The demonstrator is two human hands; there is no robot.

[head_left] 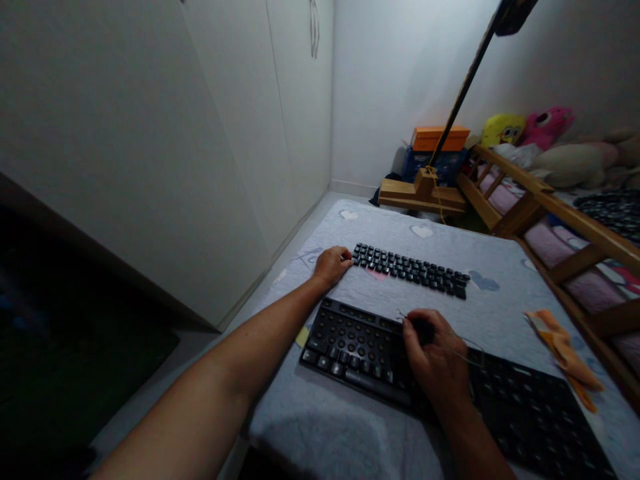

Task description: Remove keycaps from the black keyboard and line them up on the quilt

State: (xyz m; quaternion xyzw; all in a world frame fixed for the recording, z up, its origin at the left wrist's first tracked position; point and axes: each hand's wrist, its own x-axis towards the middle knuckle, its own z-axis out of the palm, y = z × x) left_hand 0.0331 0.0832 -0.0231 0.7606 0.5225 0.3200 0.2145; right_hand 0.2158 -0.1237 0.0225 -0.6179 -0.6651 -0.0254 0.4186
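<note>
My left hand (333,267) is closed in a pinch on a small black keycap at the left end of the loose keycaps (410,270), which lie in rows on the patterned cloth. My right hand (437,353) is closed around a wire keycap puller (401,314), its thin bent tips poking out past the thumb and more wire showing behind the fingers. Beneath that hand lies a black keyboard (350,340). Its upper left rows are bare of caps, while the bottom row and the space bar are still fitted. Part of the keyboard is hidden by my right hand.
An orange cloth (565,347) lies at the right of the cloth-covered surface (380,440). A wooden bed rail (565,207) runs along the right. White cabinet doors (240,133) rise on the left. Behind stands a wooden base (420,193) with a dark pole.
</note>
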